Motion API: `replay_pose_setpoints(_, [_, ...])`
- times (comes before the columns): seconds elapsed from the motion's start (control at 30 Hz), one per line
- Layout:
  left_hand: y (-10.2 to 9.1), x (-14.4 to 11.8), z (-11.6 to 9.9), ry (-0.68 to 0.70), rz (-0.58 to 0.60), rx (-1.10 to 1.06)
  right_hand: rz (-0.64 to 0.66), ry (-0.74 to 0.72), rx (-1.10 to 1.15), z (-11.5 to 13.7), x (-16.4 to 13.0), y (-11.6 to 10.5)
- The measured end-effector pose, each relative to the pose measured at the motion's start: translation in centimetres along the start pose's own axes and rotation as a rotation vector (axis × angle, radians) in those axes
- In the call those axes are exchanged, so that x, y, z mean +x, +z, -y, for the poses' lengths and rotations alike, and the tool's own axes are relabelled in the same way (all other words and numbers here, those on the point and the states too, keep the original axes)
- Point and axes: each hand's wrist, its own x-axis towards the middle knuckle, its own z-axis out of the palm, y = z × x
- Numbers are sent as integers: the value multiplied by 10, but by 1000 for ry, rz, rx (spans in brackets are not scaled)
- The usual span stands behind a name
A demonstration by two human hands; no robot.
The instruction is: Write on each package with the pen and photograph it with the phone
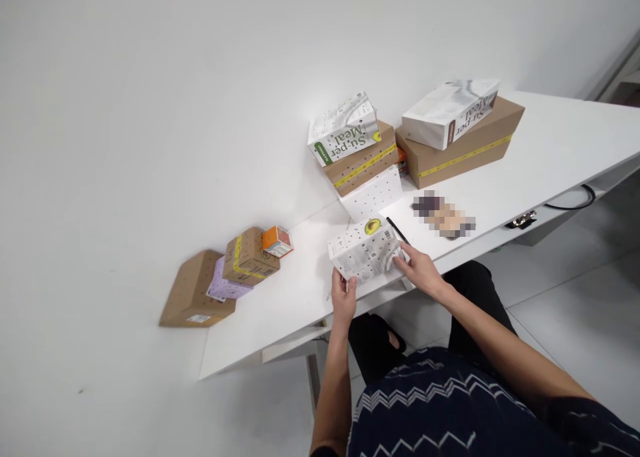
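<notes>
Two hands worked one item: a white dotted carton with an avocado print (365, 249), lying at the near edge of the bench (280, 310). The left hand (343, 295) was closed over the carton's near-left corner, thumb on top, fingers hidden beneath. The right hand (416, 268) pinched the carton's right end with curled fingers. The carton appeared tilted, partly lifted off the bench; I could not tell whether its far edge touched.

Landmark: the carton. Just beyond it lay a flat white dotted sheet (373, 193) and a thin black pen-like stick (397, 230). Further beyond stood a brown box with yellow tape (363, 167) carrying a "Su-per Meal" bag (345, 130); to the right of that, a larger brown box (465, 143) with a second bag (450, 110) on top. Well to the carton's left, a stack of small boxes (225, 277) sat against the wall.

Judgement: the carton looked light and thin-walled, so the grip should stay on corners and edges rather than the flat panels, which would probably dent. Keeping both ends supported should stop it twisting over the bench edge.
</notes>
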Motion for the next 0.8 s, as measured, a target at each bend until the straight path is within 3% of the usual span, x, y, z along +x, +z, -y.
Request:
replay_pose_setpoints(0.2, [3, -14, 15, -51, -64, -51, 11, -49, -156, -8, 9, -10])
replay_pose_setpoints(0.33, [-8, -17, 8, -94, -108, -55, 53, 153, -453, -5, 37, -24])
replay_pose_setpoints(0.43, [-22, -10, -4, -124, -102, -37, 126, 235, -569, -2, 57, -22])
replay_pose_setpoints(0.57, [-36, 9, -18, -169, 90, 45, 146, 195, -542, 0, 68, -13])
replay_pose_setpoints(0.67, [-34, 23, -25, -145, 181, -24, 119, 157, -499, -5, 65, -16])
replay_pose_setpoints(0.73, [-26, 27, -29, -76, 110, -67, 63, 147, -420, -14, 57, -24])
replay_pose_setpoints(0.8, [-15, 26, -34, 36, -41, 16, -19, 169, -159, -26, 46, -37])
